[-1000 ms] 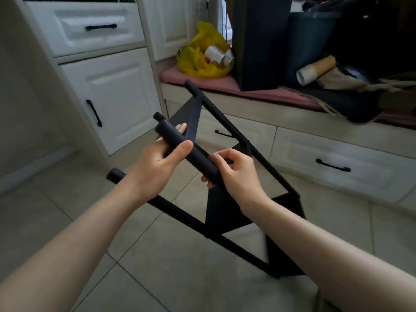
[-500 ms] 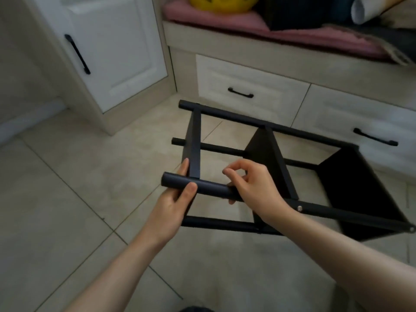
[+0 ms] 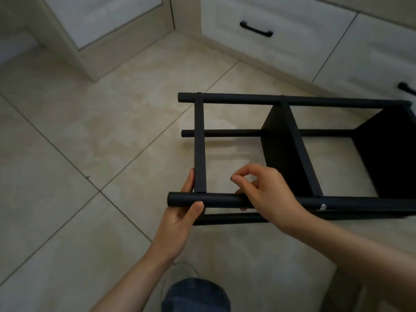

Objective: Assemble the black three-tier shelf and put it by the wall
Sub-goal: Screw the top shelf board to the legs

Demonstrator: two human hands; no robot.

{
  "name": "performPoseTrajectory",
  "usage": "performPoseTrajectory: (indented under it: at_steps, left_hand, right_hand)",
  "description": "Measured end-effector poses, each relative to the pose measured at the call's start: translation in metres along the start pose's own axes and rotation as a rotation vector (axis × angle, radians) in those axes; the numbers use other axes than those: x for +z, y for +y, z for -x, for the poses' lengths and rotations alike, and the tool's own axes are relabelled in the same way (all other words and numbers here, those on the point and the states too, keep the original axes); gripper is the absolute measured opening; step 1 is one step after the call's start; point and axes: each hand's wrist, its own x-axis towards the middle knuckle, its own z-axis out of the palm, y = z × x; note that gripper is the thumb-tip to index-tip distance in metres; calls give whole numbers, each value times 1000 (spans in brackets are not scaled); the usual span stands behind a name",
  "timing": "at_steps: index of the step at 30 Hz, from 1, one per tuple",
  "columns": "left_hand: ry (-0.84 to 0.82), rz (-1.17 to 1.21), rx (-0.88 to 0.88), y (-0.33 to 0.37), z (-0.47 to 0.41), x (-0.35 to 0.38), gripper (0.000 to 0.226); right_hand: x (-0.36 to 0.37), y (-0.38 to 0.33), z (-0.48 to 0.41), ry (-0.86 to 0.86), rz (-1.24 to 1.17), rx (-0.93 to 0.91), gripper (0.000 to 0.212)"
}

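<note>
The black three-tier shelf (image 3: 290, 154) lies on its side on the tiled floor, its round poles running left to right and its flat boards standing on edge. My left hand (image 3: 183, 212) grips the left end of the near upper pole (image 3: 216, 200), thumb over the top, fingers along the end board. My right hand (image 3: 263, 192) holds the same pole a little further right, with the forefinger and thumb curled above it. A silver screw head (image 3: 323, 206) shows on that pole to the right of my wrist.
White drawers with black handles (image 3: 256, 32) run along the back, right behind the shelf. A white cabinet door (image 3: 108, 21) stands at the far left corner. Beige floor tiles (image 3: 90, 143) spread to the left. My knee in jeans (image 3: 195, 296) is at the bottom edge.
The shelf has come down from a tilted, lifted pose and now lies level on its side on the floor. My view has dropped toward the floor. Both hands have stayed on the near pole.
</note>
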Motion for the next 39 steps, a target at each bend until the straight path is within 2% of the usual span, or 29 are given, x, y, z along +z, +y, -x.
performPoseTrajectory:
  at_steps: [5,14,19,22,27,30,33,36,39]
  left_hand:
    - [11,19,-46,-17,5,-2,73]
    - [41,87,-105,-24,5,-13,64]
    - [42,43,-86,-26,8,-21,60]
    - [73,-2,-94,-30,15,-22,55]
    - [116,-57,-68,-31,15,-22,54]
    - [127,-106,-41,-30,14,-23,46]
    - [117,-259,3,-25,15,-28,38]
    - [58,-562,133,-18,13,-34,33]
    - [-11,-729,255,-13,5,-40,38]
  right_hand:
    - [10,7,2,-10,53,19,6]
    - [12,11,8,-39,137,-8,5]
    - [16,21,0,-158,165,42,6]
    - [17,24,-13,-282,79,112,8]
    - [33,11,-33,-254,-219,62,8]
    - [42,-4,-45,-407,-307,72,11]
    - [45,-11,-55,-495,-254,62,11]
    - [44,-13,-60,-483,-216,25,10]
    - [46,-12,-63,-461,-194,5,7]
